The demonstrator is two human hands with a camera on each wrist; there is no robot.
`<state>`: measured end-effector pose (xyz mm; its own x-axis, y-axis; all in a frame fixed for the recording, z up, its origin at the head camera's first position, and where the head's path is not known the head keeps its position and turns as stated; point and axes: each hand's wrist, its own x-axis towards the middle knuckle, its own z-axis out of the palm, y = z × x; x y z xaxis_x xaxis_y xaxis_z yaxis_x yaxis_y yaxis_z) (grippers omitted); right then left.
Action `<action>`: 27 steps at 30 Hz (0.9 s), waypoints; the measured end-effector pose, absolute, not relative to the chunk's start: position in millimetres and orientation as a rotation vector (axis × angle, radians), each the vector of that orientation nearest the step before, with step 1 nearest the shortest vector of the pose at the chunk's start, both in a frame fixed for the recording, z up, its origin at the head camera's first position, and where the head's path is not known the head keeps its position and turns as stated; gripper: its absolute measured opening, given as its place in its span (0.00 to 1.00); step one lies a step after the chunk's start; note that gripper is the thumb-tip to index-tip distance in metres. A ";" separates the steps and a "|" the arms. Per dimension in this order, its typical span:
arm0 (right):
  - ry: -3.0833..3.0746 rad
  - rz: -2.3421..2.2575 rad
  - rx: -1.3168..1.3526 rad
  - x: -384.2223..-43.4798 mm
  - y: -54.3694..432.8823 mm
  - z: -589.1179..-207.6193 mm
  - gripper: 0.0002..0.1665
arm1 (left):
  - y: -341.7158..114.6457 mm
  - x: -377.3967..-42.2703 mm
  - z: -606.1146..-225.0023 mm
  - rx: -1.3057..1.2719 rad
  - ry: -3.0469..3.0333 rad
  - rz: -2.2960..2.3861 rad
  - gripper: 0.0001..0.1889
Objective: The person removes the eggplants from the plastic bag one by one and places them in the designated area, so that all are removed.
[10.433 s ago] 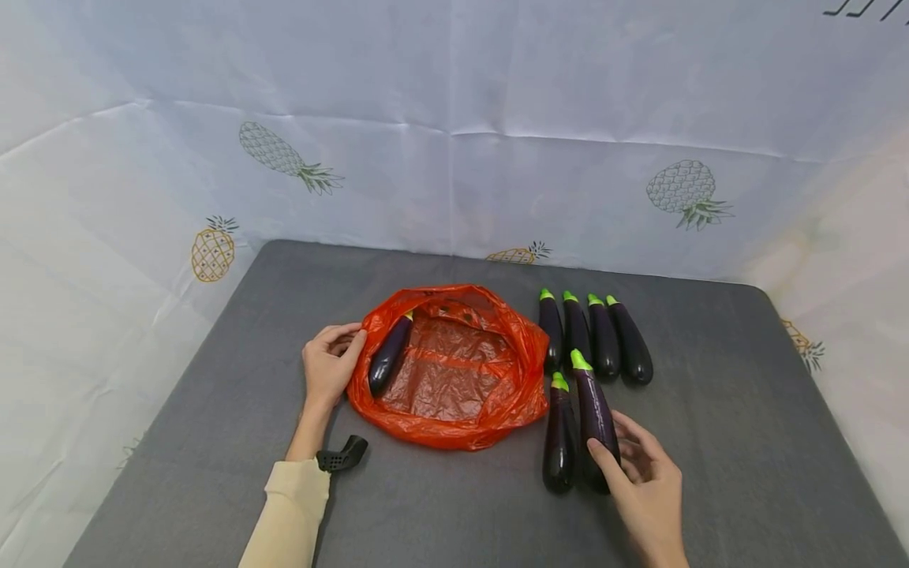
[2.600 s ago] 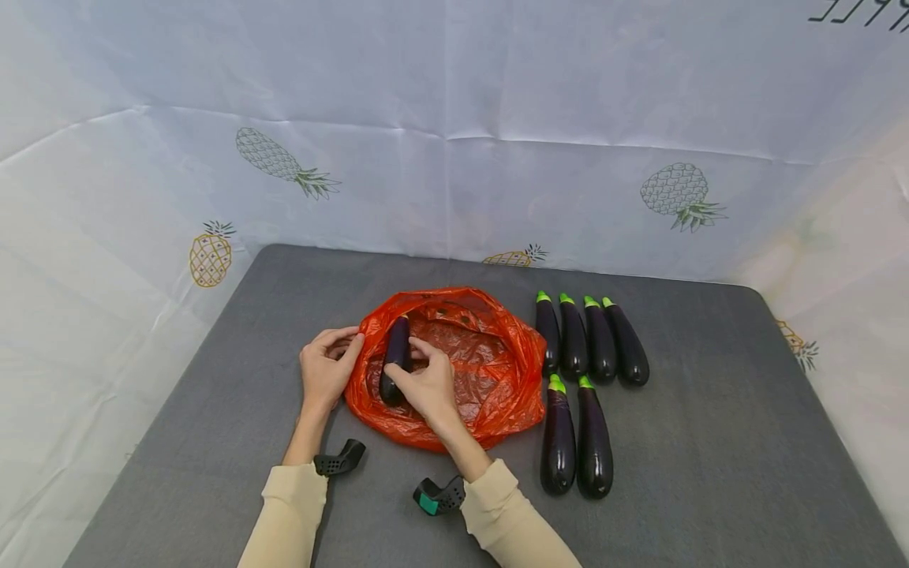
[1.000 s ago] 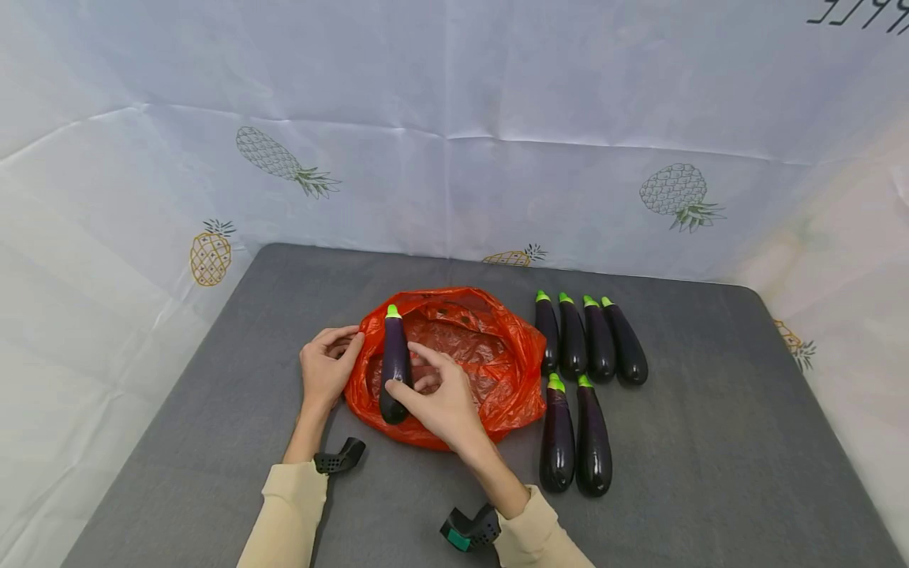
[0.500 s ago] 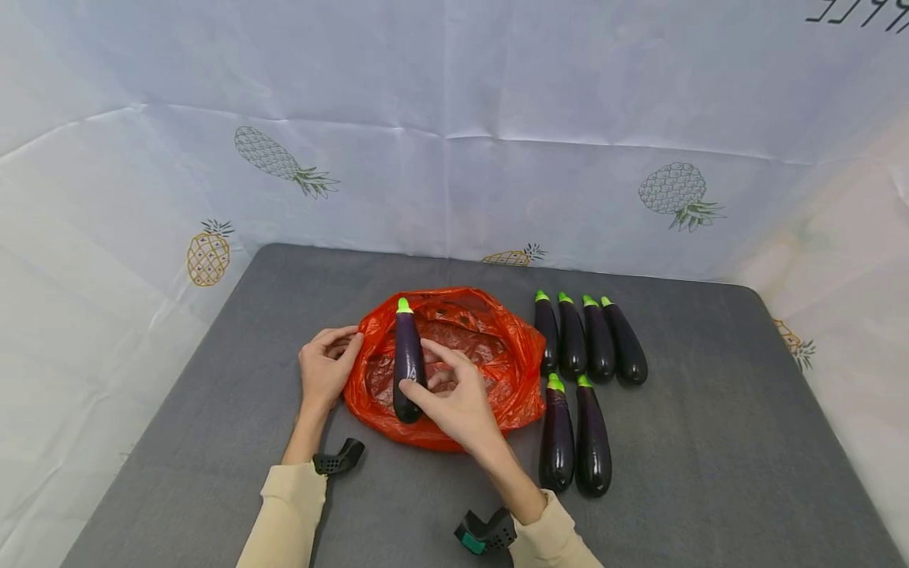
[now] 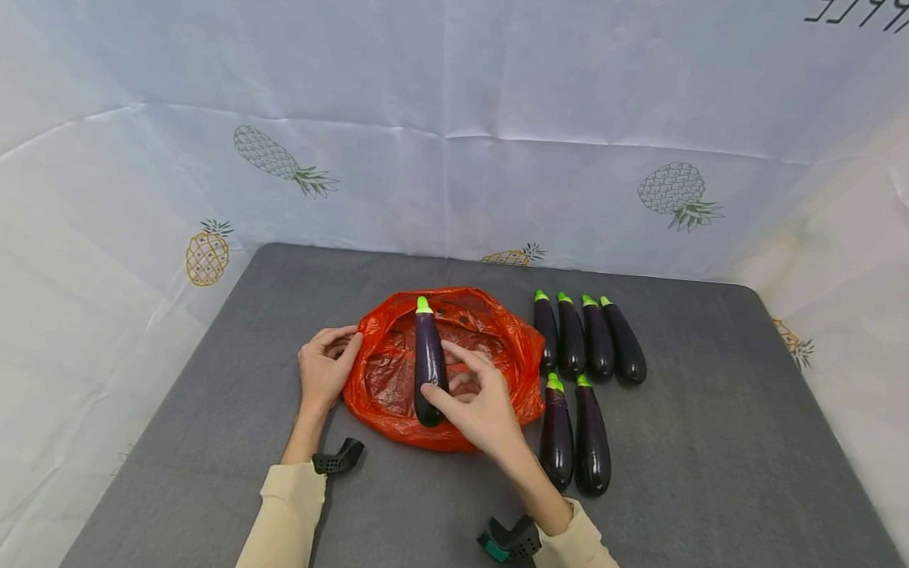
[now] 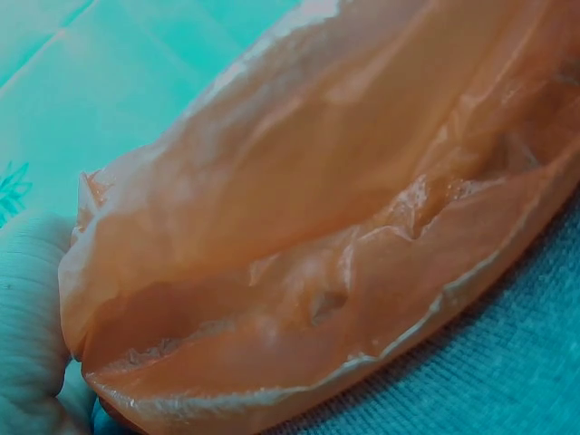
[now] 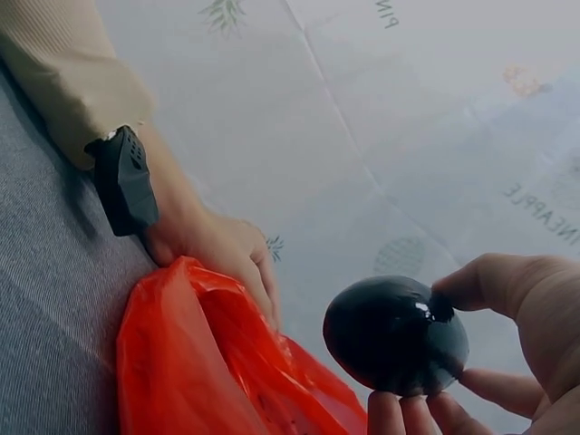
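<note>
A red plastic bag (image 5: 521, 347) lies on the table with its mouth spread wide. At its left rim, my left hand (image 5: 327, 367) pinches the plastic between thumb and fingers; the left wrist view shows the crumpled bag wall (image 6: 272, 199) beside that hand. Over the bag's opening, my right hand (image 5: 483, 402) holds a dark purple eggplant (image 5: 428, 363), green cap pointing away from me. Its thumb is on the near part and its fingers on the right side. The right wrist view shows the eggplant's rounded end (image 7: 381, 331) raised above the bag.
Right of the bag, several eggplants (image 5: 600, 339) lie side by side in a back row. Two more eggplants (image 5: 592, 438) lie in front of them. The grey table (image 5: 710, 442) meets a white pineapple-print cloth (image 5: 568, 95) behind and at the sides.
My right hand has lifted the eggplant from inside the bag and carried it rightward over the opening. Earlier it was at the front pair of eggplants. My left hand stays at the rim.
</note>
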<state>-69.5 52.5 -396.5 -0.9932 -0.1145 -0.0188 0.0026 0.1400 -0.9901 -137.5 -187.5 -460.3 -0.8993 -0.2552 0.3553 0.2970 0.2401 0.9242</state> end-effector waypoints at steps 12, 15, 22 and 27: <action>2.339 -2.009 -0.128 -66.0 76.3 -391.1 0.37 | -187.8 -137.8 -458.5 -0.016 -2.103 -1.715 0.08; 2.354 -2.005 -0.133 -64.5 83.5 -391.1 0.37 | -187.2 -137.5 -457.5 -0.006 -2.109 -1.719 0.08; 2.437 -1.985 -0.129 -56.9 104.5 -389.4 0.36 | -187.2 -137.3 -457.5 0.001 -2.118 -1.701 0.08; 2.496 -1.965 -0.085 -49.0 121.8 -391.2 0.37 | -187.8 -136.5 -457.7 -0.004 -2.121 -1.699 0.08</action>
<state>-49.0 121.8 -391.2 -0.9979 -0.0195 0.0618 -0.0646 0.2341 -0.9701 -136.5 -187.8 -457.7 -0.9114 -0.2550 0.3230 0.2596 0.2528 0.9320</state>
